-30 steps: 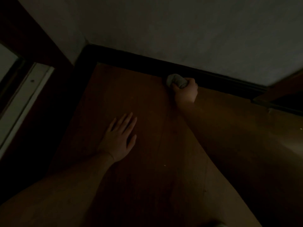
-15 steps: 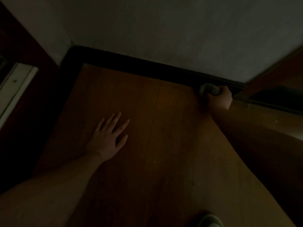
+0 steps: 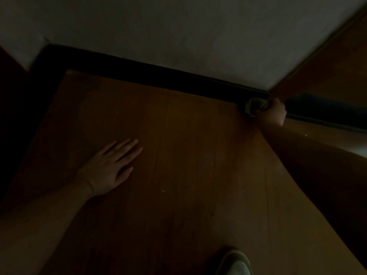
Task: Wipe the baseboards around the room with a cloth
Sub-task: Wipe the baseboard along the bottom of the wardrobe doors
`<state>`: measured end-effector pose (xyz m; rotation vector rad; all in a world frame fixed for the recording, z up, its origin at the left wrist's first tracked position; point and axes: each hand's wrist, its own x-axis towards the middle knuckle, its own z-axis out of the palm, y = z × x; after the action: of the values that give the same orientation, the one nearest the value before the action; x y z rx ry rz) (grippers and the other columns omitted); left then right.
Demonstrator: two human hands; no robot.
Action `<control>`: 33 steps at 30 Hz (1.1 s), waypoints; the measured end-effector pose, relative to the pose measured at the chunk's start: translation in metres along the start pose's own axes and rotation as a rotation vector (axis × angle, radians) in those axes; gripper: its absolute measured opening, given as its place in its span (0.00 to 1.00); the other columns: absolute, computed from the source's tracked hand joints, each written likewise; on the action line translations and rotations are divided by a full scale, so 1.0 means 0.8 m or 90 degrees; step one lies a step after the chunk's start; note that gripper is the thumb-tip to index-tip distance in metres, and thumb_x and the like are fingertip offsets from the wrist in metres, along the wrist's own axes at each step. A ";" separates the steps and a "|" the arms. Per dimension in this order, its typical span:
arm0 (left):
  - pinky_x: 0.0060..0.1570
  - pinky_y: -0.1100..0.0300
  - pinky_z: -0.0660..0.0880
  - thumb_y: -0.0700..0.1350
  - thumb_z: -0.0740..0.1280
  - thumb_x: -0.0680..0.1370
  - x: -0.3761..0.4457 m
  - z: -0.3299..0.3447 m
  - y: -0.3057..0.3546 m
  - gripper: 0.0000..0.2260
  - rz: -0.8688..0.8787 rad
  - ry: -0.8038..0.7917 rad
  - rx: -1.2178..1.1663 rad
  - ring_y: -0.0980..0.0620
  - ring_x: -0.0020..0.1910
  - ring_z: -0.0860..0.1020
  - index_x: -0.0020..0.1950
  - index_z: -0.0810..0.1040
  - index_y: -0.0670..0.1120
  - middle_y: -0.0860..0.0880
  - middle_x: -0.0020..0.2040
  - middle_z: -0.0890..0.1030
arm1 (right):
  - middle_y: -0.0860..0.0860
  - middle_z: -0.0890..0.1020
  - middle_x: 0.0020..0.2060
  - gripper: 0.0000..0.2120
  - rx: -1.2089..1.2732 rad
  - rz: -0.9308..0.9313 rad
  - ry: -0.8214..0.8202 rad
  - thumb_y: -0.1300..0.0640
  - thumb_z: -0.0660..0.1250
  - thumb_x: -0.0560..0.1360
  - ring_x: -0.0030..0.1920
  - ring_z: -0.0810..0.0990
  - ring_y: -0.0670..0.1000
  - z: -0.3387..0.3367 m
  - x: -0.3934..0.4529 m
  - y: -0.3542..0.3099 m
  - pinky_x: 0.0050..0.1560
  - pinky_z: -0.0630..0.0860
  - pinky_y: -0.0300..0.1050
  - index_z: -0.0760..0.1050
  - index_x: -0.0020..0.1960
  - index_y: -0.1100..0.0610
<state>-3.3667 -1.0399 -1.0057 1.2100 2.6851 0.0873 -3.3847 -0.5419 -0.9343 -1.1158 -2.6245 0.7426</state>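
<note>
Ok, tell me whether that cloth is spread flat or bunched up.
Bunched up. The cloth shows as a crumpled wad in the closed right hand, pressed to the dark baseboard.

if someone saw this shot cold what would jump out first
Probably the left hand, spread flat on the wooden floor at lower left. Next, the right hand at the far right, gripping a pale bunched cloth against the dark baseboard where it meets a wooden door frame. Everything is very dim.
</note>
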 end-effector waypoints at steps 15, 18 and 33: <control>0.77 0.50 0.48 0.59 0.44 0.84 -0.001 0.002 -0.002 0.27 -0.012 -0.011 -0.023 0.55 0.80 0.47 0.82 0.45 0.54 0.53 0.82 0.43 | 0.62 0.75 0.59 0.22 -0.007 -0.006 0.022 0.55 0.70 0.71 0.57 0.76 0.63 0.006 -0.037 -0.013 0.55 0.74 0.54 0.72 0.62 0.61; 0.76 0.51 0.48 0.58 0.46 0.84 0.000 0.002 -0.001 0.27 -0.015 -0.001 -0.027 0.54 0.80 0.48 0.82 0.46 0.54 0.53 0.82 0.45 | 0.59 0.78 0.55 0.19 0.071 -0.074 -0.017 0.54 0.72 0.69 0.55 0.77 0.60 0.042 -0.075 -0.065 0.55 0.76 0.55 0.74 0.57 0.59; 0.76 0.50 0.49 0.57 0.46 0.84 -0.001 -0.003 -0.002 0.27 -0.014 -0.026 -0.029 0.53 0.80 0.50 0.82 0.48 0.53 0.52 0.82 0.47 | 0.55 0.73 0.57 0.16 0.224 -0.104 -0.067 0.57 0.72 0.71 0.50 0.73 0.50 0.097 -0.083 -0.179 0.52 0.71 0.44 0.73 0.56 0.57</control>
<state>-3.3676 -1.0413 -1.0036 1.1558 2.6464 0.1179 -3.4554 -0.7029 -0.9256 -0.7735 -2.4924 1.1948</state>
